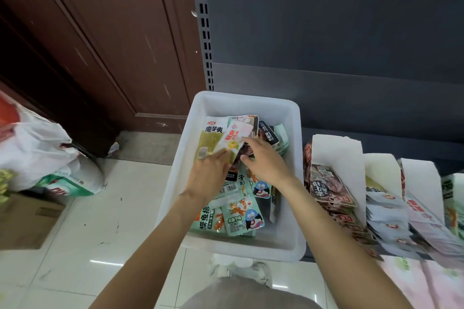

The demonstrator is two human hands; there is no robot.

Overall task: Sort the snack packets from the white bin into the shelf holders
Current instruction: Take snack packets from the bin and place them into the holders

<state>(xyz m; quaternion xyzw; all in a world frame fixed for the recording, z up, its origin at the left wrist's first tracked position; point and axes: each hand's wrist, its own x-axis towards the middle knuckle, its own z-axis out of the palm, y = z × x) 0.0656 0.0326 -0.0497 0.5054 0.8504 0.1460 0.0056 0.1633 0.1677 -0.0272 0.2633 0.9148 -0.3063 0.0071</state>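
**Both hands at work inside the white bin**

Plainly, both hands are seen reaching down into the white bin [296,148], which is set against the dark shelf unit [326,32] just left of the shelf holders. A pale pink and white packet [232,142] is pinched between the thumb and fingers of the left hand [209,174] and is held tilted above the heap. The right hand [266,162] is laid over a dark packet [242,154] near the middle of the bin, its fingers bent down onto it; whether that packet is truly gripped cannot be told. A yellow-green packet [209,142] is seen lying flat at the far left of the bin, and mint-green packets with a penguin figure [244,217] are piled at the near end.

To the right, white shelf holders [336,155] are lined up side by side, each already filled with overlapping rows of packets; brown packets [326,185] are stacked in the nearest one.

On the tiled floor [113,208] to the left, white sacks [37,148] are leaned by a brown door [113,32].
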